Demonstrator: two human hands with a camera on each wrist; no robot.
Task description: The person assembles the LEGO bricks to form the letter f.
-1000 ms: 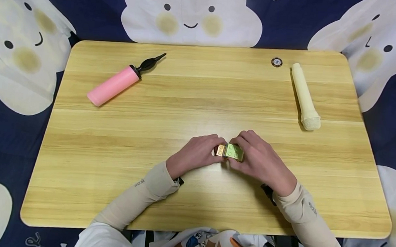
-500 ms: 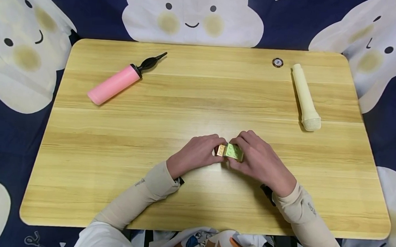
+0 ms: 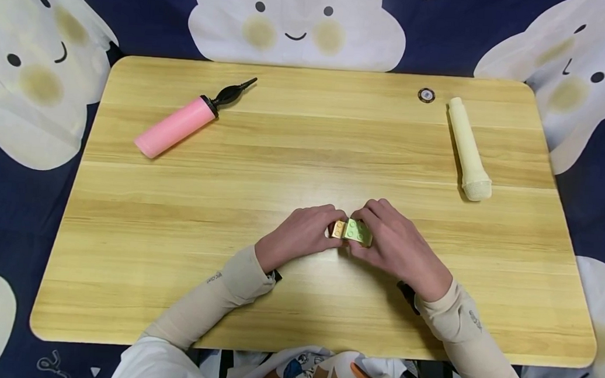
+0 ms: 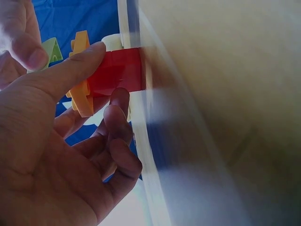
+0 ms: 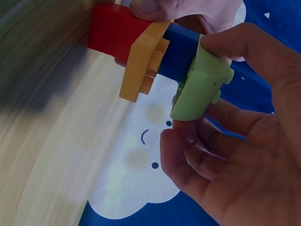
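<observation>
Several toy building bricks form one stack between the two hands near the middle of the table. In the right wrist view, a red brick (image 5: 110, 28) sits at the table end, followed by an orange brick (image 5: 136, 70), a blue brick (image 5: 181, 47) and a light green curved brick (image 5: 200, 89) at the other end. The left hand (image 3: 303, 231) grips the red brick, its thumb lying across the red and orange ones. With thumb and fingers, the right hand (image 3: 396, 242) pinches the green brick. From above, the hands partly hide the stack.
A pink hand pump (image 3: 177, 126) with a black nozzle lies at the left of the wooden table (image 3: 284, 152). On the right are a cream toy microphone (image 3: 468, 148) and, beyond it, a small round dark-rimmed disc (image 3: 426, 95). A cloud-patterned cloth (image 3: 151, 14) surrounds the table.
The head view shifts very slightly. Both hands keep their hold on the stacked bricks with no clear movement.
</observation>
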